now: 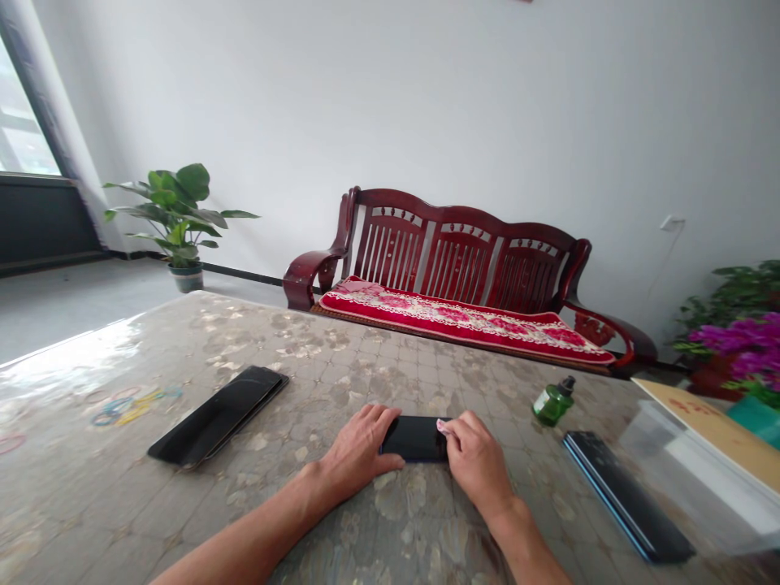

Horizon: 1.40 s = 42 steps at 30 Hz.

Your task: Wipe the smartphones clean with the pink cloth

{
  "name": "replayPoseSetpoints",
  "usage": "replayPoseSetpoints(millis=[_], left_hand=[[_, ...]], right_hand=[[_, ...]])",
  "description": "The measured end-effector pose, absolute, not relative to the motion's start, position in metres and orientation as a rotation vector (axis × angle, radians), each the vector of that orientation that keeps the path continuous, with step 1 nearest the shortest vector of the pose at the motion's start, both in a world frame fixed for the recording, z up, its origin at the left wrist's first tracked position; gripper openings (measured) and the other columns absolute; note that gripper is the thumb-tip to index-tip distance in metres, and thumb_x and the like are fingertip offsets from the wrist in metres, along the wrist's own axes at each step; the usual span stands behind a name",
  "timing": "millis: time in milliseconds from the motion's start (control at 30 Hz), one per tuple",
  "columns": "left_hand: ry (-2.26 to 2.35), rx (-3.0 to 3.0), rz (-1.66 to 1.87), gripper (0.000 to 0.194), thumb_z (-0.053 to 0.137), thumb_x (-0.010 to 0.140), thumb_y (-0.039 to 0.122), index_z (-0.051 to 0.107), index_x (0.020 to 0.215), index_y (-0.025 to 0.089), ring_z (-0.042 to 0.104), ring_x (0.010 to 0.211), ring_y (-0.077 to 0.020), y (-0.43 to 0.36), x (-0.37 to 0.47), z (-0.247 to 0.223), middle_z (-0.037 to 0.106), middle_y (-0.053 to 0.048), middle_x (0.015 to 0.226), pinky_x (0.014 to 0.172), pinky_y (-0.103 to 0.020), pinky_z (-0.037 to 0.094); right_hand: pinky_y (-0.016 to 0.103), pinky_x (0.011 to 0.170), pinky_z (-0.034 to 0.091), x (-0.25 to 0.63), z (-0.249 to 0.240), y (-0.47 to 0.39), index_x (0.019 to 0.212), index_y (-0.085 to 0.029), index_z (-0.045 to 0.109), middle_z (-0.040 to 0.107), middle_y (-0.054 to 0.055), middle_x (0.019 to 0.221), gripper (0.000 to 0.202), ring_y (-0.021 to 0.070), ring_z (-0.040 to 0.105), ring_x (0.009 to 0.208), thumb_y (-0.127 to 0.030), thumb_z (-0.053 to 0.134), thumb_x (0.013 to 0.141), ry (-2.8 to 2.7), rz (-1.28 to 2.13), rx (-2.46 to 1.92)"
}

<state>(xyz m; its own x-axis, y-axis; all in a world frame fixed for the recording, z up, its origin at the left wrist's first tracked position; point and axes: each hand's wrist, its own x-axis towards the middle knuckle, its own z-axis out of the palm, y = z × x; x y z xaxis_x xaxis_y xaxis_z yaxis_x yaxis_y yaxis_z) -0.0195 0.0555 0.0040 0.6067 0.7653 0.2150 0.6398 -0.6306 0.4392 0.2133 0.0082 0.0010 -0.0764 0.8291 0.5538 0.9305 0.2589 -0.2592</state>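
Observation:
A dark smartphone (416, 439) lies flat on the patterned tablecloth in front of me, its black screen facing up. My left hand (359, 443) grips its left end, thumb along the near edge and fingers at the far edge. With bent fingers, my right hand (478, 457) pinches a small white-and-pink cloth (442, 425) against the right end of the screen. Most of that cloth is hidden by the fingers. Right of my right hand stands a small green bottle (553, 403) with a black top.
Stacked black phone-like slabs (219, 416) lie to the left, near coloured rubber bands (131, 405). Another dark stack with blue edges (627, 496) sits at right, beside a clear plastic box (682, 471). Beyond the table (322, 357) stands a wooden bench (460, 252).

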Motion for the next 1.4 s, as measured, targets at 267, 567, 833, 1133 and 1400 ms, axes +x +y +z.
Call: replayPoseSetpoints(millis=[267, 567, 833, 1133, 1400], left_hand=[[1.146, 2.510, 0.534, 0.058, 0.075, 0.078, 0.031, 0.049, 0.128, 0.020, 0.053, 0.112, -0.0267, 0.053, -0.020, 0.009, 0.060, -0.007, 0.118, 0.098, -0.036, 0.042], [1.156, 2.509, 0.521, 0.061, 0.076, 0.077, 0.032, 0.048, 0.130, 0.021, 0.053, 0.113, -0.0272, 0.053, -0.020, 0.010, 0.060, -0.008, 0.120, 0.099, -0.036, 0.042], [1.158, 2.498, 0.543, 0.058, 0.075, 0.076, 0.030, 0.049, 0.128, 0.021, 0.053, 0.112, -0.0269, 0.052, -0.019, 0.011, 0.060, -0.007, 0.119, 0.098, -0.036, 0.042], [1.131, 2.499, 0.546, 0.057, 0.072, 0.078, 0.028, 0.047, 0.129, 0.023, 0.053, 0.113, -0.0270, 0.052, -0.020, 0.014, 0.059, -0.007, 0.118, 0.098, -0.036, 0.042], [1.096, 2.533, 0.549, 0.058, 0.069, 0.078, 0.026, 0.046, 0.131, 0.022, 0.052, 0.113, -0.0269, 0.052, -0.021, 0.013, 0.058, -0.007, 0.119, 0.098, -0.036, 0.042]], right_hand=[[0.022, 0.071, 0.039, 0.202, 0.000, -0.001, 0.081, -0.021, 0.067, 0.059, 0.002, 0.080, 0.023, 0.0138, 0.059, 0.075, -0.010, 0.048, 0.089, -1.961, -0.124, -1.603], [0.024, 0.062, 0.032, 0.215, 0.009, -0.001, 0.069, -0.021, 0.062, 0.058, 0.000, 0.074, 0.022, 0.0113, 0.055, 0.065, -0.012, 0.052, 0.086, -1.903, -0.243, -1.743], [0.024, 0.062, 0.031, 0.184, 0.006, -0.012, 0.069, -0.021, 0.061, 0.056, 0.000, 0.072, 0.022, 0.0106, 0.054, 0.063, -0.010, 0.050, 0.084, -1.972, -0.222, -1.622], [0.024, 0.059, 0.031, 0.204, 0.011, -0.004, 0.065, -0.021, 0.058, 0.056, 0.000, 0.070, 0.021, 0.0109, 0.053, 0.061, -0.010, 0.050, 0.081, -1.933, -0.284, -1.696], [0.022, 0.065, 0.037, 0.174, 0.008, -0.012, 0.076, -0.021, 0.065, 0.056, 0.001, 0.075, 0.023, 0.0124, 0.055, 0.069, -0.008, 0.048, 0.084, -2.040, -0.122, -1.466]])
